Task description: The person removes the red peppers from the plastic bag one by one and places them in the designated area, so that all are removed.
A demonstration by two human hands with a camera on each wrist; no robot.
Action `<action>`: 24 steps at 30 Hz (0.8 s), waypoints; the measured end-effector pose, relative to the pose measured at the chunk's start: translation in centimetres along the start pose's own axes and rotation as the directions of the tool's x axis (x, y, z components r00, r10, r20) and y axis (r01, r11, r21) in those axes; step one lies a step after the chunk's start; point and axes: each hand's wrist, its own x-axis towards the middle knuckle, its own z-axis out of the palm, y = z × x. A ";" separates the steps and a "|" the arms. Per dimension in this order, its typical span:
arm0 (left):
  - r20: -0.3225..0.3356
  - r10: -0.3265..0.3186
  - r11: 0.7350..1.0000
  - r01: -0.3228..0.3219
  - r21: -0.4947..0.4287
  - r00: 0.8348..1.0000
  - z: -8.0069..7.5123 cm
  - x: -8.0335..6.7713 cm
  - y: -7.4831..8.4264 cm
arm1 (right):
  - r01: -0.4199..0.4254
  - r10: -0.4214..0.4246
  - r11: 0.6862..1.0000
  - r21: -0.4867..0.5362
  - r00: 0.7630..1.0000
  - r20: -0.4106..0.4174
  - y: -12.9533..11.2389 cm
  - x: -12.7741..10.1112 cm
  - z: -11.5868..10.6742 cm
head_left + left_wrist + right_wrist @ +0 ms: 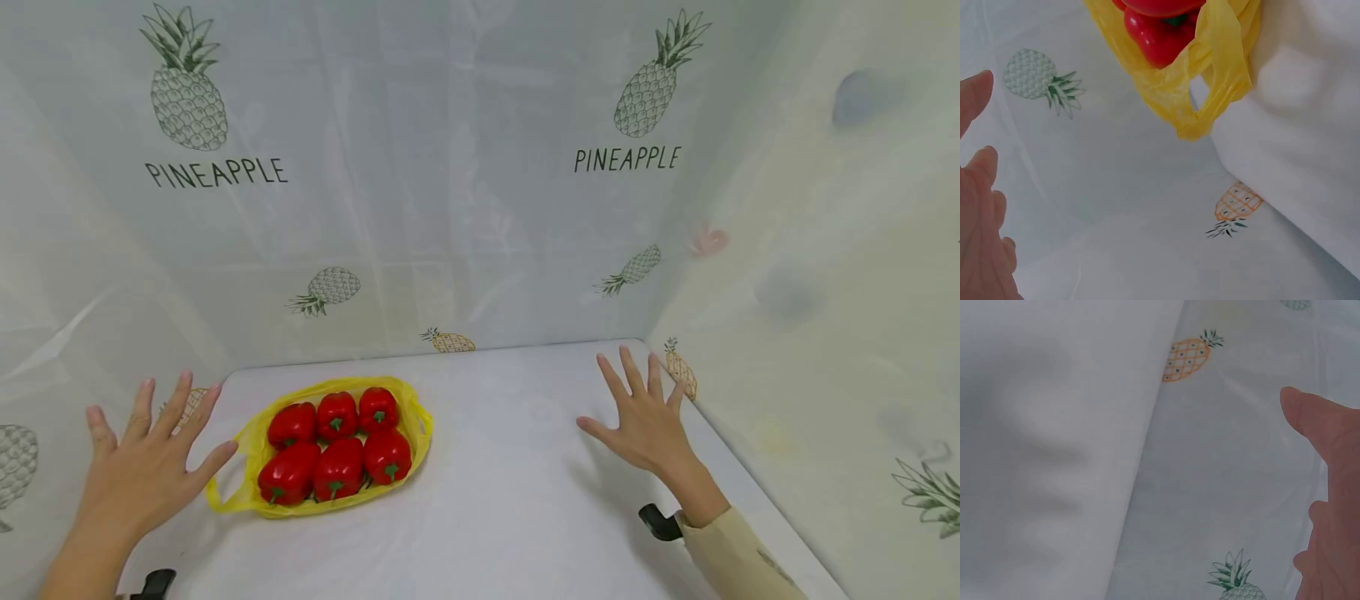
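Several red bell peppers [339, 468] with green stems lie in two rows inside a yellow plastic bag [420, 392], left of the middle of the table. One of the bag's handle loops points toward the left hand. Fingers spread and holding nothing, the left hand [146, 471] hovers just left of the bag. In the left wrist view the bag handle [1225, 56] and a red pepper [1157, 37] show at the top. Over the table's right side the right hand [645, 425] is raised, its fingers spread too, touching nothing.
A white-covered table [495, 483] spans the space between the hands. Sheeting printed with pineapples [465, 208] hangs behind it and along both sides. A black wrist strap piece [660, 523] sits at the right wrist, another [157, 583] at the left.
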 end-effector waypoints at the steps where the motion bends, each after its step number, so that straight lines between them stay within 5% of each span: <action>1: 0.001 -0.002 1.000 0.002 0.001 1.000 0.0 0.1 0.0 | 0.000 0.000 1.000 -0.004 1.000 0.005 -0.2 0.2 -0.1; 15: -0.062 0.051 0.999 -0.050 0.013 0.997 0.1 2.2 1.3 | 0.028 -0.028 1.000 -0.004 1.000 0.014 -2.0 2.1 -0.5; 24: -0.058 0.049 0.998 -0.051 -0.041 0.997 0.2 2.3 1.7 | 0.073 -0.072 0.995 0.074 0.997 -0.007 -4.2 3.4 0.0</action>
